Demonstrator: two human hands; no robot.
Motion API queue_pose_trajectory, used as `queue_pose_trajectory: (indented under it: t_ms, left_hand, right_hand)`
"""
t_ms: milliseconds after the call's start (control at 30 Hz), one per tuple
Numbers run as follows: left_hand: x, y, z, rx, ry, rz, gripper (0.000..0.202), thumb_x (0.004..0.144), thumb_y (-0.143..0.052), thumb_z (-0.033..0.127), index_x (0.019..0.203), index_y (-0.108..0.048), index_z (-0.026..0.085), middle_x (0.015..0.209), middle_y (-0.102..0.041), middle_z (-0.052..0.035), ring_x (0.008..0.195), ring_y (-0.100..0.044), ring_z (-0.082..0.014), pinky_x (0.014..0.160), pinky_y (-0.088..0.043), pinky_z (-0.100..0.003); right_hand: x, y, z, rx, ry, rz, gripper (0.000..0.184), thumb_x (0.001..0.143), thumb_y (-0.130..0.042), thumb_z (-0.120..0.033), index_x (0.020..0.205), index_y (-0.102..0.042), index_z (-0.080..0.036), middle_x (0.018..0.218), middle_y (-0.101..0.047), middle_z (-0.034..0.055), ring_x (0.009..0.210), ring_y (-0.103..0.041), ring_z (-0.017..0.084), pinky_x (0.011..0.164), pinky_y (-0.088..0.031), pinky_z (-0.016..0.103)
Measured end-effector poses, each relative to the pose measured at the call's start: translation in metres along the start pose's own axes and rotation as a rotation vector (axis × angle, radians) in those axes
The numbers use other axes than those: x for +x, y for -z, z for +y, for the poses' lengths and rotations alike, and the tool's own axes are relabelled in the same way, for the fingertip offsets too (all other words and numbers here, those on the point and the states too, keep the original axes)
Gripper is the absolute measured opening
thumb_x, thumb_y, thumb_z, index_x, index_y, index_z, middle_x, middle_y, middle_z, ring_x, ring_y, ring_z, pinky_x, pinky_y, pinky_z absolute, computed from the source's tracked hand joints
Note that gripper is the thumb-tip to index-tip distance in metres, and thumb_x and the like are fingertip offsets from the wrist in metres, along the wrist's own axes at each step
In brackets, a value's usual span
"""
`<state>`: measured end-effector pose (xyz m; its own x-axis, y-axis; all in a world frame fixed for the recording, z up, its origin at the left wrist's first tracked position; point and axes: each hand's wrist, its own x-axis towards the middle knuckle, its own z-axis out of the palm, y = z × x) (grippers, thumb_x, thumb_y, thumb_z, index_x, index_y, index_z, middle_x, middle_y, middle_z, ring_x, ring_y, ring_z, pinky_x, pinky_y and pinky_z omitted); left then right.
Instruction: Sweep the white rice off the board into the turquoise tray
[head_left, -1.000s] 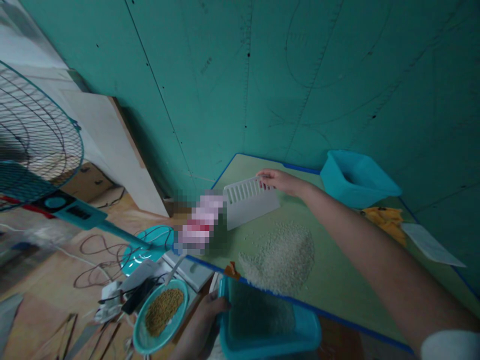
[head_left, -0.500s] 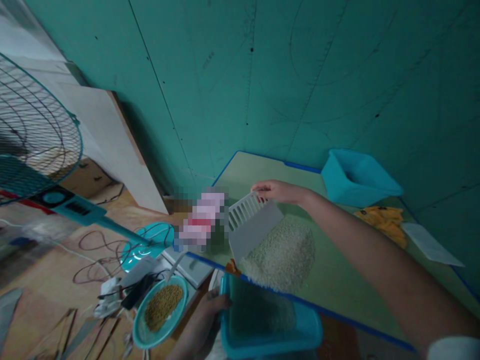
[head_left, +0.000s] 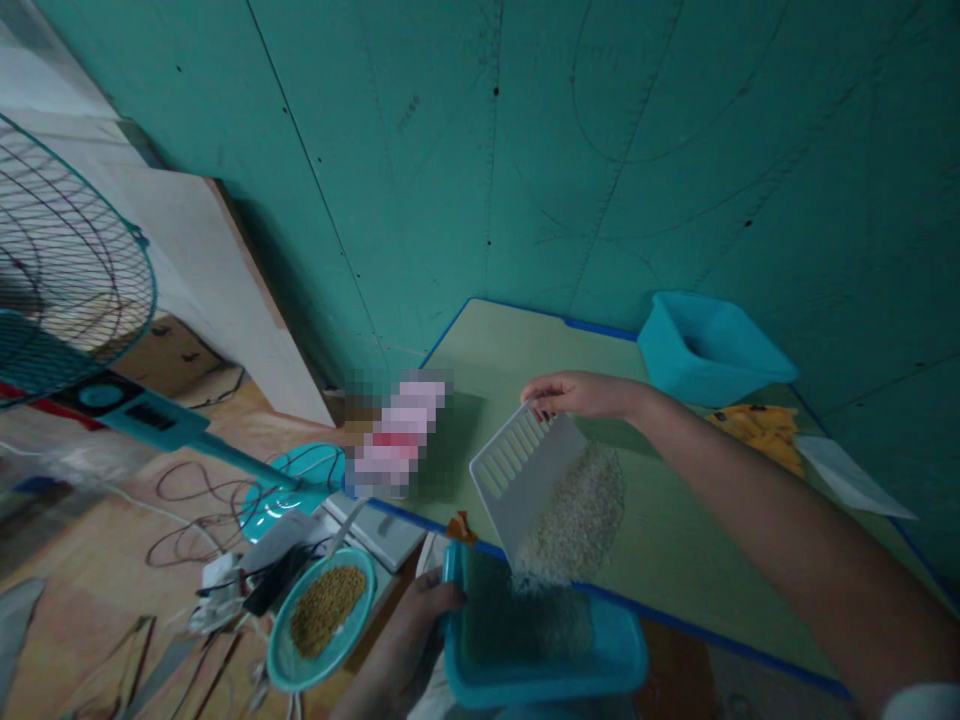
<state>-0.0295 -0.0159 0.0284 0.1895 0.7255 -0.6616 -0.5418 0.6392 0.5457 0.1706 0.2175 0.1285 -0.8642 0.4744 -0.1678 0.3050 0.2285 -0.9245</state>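
My right hand (head_left: 574, 395) grips the top edge of a white slotted plastic plate (head_left: 525, 480), which stands tilted on the table. The plate's lower part presses against a heap of pale, rice-like grains (head_left: 581, 510) at the table's front edge. Some grains spill over that edge into a blue plastic bin (head_left: 547, 690) below, and more of them lie inside it. My left hand (head_left: 420, 625) is closed on the bin's left rim, thumb on top.
Behind my right arm, a second blue bin (head_left: 712, 345) stands on the table (head_left: 517, 350), near a yellow cloth (head_left: 761, 435) and a white sheet (head_left: 855, 480). To the left are a bowl of yellowish-brown grains (head_left: 326, 610), cables and a fan (head_left: 67, 260). A pixelated pink object (head_left: 401, 435) sits at the table's left corner.
My right hand has moved the plate slightly right and toward the front edge, pushing the heap. Grains now fall into the bin. My left hand keeps its hold on the rim.
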Motion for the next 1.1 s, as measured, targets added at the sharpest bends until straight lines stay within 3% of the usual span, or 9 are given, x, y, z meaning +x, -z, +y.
queue_pose_trajectory:
  t_ms: [200,333,433,633,767,900,1000,1100]
  left_hand:
    - [0.005,0.001,-0.001,0.043,0.008,0.027,0.028,0.053,-0.065,0.012,0.08,-0.07,0.01,0.06,-0.072,-0.007,0.054,-0.064,-0.0188,0.054,-0.049,-0.026]
    - [0.006,-0.002,-0.001,0.03,0.001,-0.019,0.025,0.054,-0.063,0.012,0.078,-0.071,0.011,0.057,-0.071,-0.0059,0.054,-0.064,-0.0191,0.052,-0.049,-0.025]
    - [0.006,-0.003,-0.003,0.015,-0.001,-0.032,0.028,0.054,-0.063,0.013,0.081,-0.07,0.012,0.06,-0.071,-0.0052,0.056,-0.064,-0.0196,0.053,-0.049,-0.027]
    - [0.004,-0.007,-0.004,0.014,-0.019,-0.018,0.033,0.054,-0.062,0.012,0.087,-0.069,0.011,0.061,-0.072,-0.0051,0.054,-0.064,-0.0194,0.051,-0.048,-0.027]
    - [0.0,-0.014,-0.003,0.025,-0.079,-0.011,0.033,0.059,-0.058,0.01,0.091,-0.068,0.011,0.063,-0.072,-0.0057,0.056,-0.065,-0.0189,0.048,-0.046,-0.024]
    - [-0.002,-0.015,-0.001,0.02,-0.066,-0.016,0.033,0.06,-0.058,0.01,0.091,-0.068,0.011,0.062,-0.072,-0.0055,0.055,-0.064,-0.0183,0.048,-0.046,-0.024]
    - [0.002,-0.011,0.0,0.01,-0.031,-0.039,0.028,0.057,-0.061,0.011,0.083,-0.07,0.012,0.057,-0.07,-0.004,0.052,-0.062,-0.0179,0.047,-0.045,-0.025]
    - [0.011,-0.005,0.0,0.004,0.028,-0.053,0.008,0.052,-0.064,0.009,0.056,-0.067,0.014,0.043,-0.063,0.0,0.042,-0.056,-0.0136,0.044,-0.042,-0.022]
  right_hand:
    - [-0.019,0.002,-0.013,-0.026,0.002,-0.034,0.019,0.078,-0.057,-0.035,0.084,-0.058,-0.017,0.075,-0.056,0.0,0.073,-0.051,0.014,0.07,-0.039,0.027]
    - [-0.031,0.006,-0.018,-0.076,0.003,0.004,0.018,0.078,-0.057,-0.034,0.084,-0.06,-0.017,0.077,-0.057,0.0007,0.076,-0.052,0.015,0.072,-0.039,0.029]
    - [-0.04,0.012,-0.016,-0.104,-0.017,0.138,0.022,0.074,-0.058,-0.039,0.084,-0.062,-0.02,0.079,-0.059,0.001,0.079,-0.053,0.018,0.074,-0.039,0.031]
    - [-0.054,0.03,-0.003,-0.085,-0.022,0.541,0.018,0.072,-0.06,-0.036,0.083,-0.062,-0.022,0.08,-0.06,0.001,0.081,-0.055,0.019,0.078,-0.041,0.033]
    - [-0.059,0.044,0.016,0.012,-0.115,0.806,0.017,0.074,-0.055,-0.033,0.087,-0.059,-0.022,0.076,-0.06,0.0009,0.072,-0.056,0.018,0.068,-0.045,0.031]
    - [-0.071,0.055,0.039,0.032,-0.182,0.968,0.019,0.074,-0.052,-0.029,0.092,-0.055,-0.022,0.079,-0.06,0.0026,0.069,-0.057,0.018,0.061,-0.045,0.03]
    - [-0.089,0.054,0.053,0.03,-0.239,1.048,0.02,0.074,-0.052,-0.03,0.092,-0.054,-0.023,0.08,-0.061,0.0043,0.068,-0.058,0.02,0.058,-0.045,0.032]
    - [-0.11,0.044,0.062,0.031,-0.283,1.071,0.02,0.074,-0.051,-0.034,0.091,-0.053,-0.024,0.081,-0.061,0.0054,0.067,-0.058,0.02,0.056,-0.046,0.032]
